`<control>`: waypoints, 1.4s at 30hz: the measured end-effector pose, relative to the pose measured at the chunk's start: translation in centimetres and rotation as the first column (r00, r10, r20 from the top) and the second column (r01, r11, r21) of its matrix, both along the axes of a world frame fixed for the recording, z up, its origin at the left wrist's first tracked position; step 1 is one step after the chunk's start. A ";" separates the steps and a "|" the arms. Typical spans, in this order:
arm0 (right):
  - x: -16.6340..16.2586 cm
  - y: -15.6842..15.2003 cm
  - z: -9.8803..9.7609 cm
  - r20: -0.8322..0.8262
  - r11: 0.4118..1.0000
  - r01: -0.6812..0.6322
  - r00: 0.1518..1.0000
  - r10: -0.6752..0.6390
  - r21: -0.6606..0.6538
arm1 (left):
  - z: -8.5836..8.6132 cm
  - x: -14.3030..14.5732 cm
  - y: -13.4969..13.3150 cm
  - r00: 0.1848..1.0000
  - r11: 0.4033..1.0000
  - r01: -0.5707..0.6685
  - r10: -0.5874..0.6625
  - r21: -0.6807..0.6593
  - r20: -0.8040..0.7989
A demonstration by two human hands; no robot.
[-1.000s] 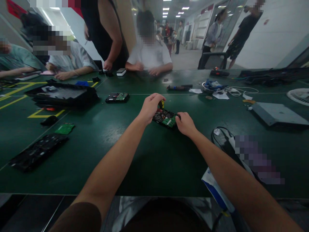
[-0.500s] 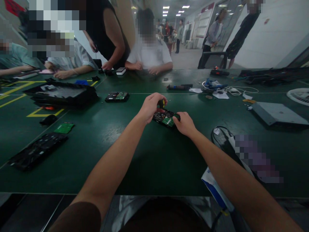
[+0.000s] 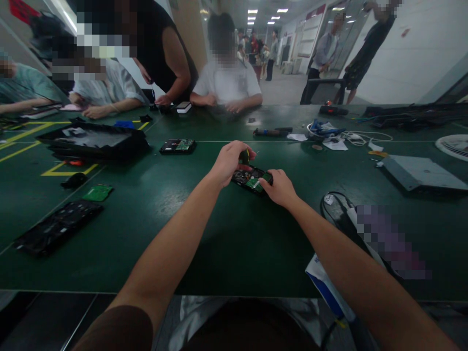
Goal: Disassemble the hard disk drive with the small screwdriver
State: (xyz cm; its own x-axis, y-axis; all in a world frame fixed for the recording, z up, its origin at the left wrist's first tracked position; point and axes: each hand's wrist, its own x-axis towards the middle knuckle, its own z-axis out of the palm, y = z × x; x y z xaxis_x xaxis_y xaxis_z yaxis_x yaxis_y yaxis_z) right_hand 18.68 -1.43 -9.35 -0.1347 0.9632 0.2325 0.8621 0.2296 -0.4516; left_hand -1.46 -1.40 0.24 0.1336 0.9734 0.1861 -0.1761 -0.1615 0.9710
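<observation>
A black hard drive with a green circuit board lies slightly turned on the green table in front of me. My right hand grips its right end, the thumb on top near the board. Above its left end, my left hand is curled round a screwdriver with a black-and-yellow handle. The tip is hidden by my fingers. Farther left, a second similar drive rests by itself on the table.
A black plastic housing stands at left, with a black frame and a loose green board nearer. On the right are a grey metal box and cables. Several people are across the table, among them one in a white shirt.
My right thumb has slid slightly left over the drive. Both hands otherwise stay in place, while a person in black across the table has leaned a little.
</observation>
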 end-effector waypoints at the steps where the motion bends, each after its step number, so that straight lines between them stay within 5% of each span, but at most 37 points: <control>1: 0.0 0.0 -0.1 0.002 1.000 0.002 1.000 -0.002 0.001 | 0.0 -0.1 0.0 0.999 1.000 -0.015 0.015 0.020 -0.035; 11: 0.2 0.1 -0.2 0.012 1.000 -0.013 1.000 0.013 0.001 | -0.2 -0.1 0.2 0.997 0.993 0.058 -0.053 -0.102 0.054; 18: 0.1 0.0 -0.1 0.017 1.000 -0.011 1.000 0.011 0.002 | 0.0 -0.1 0.0 1.000 0.999 0.013 -0.013 -0.032 -0.026; 28: 0.2 -0.1 0.0 0.008 1.000 -0.012 1.000 0.012 -0.009 | -0.1 -0.1 0.1 0.993 0.991 0.051 -0.037 -0.127 0.108; 35: 0.0 -0.2 0.2 0.017 1.000 -0.010 1.000 0.010 -0.020 | -0.3 -0.4 0.5 1.000 0.998 0.014 -0.014 -0.054 -0.008; 42: 0.1 -0.3 0.4 0.012 0.999 -0.008 1.000 0.009 -0.041 | -0.2 -0.3 0.3 0.995 0.989 0.070 -0.059 -0.129 0.083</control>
State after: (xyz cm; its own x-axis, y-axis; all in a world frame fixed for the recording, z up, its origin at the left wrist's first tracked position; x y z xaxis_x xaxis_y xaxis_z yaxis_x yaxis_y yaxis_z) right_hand 18.76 -1.72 -8.99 -0.1457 0.9707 0.1912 0.8658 0.2186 -0.4501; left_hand -1.72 -1.15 0.02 0.1868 0.9800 0.0692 -0.2592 -0.0188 0.9657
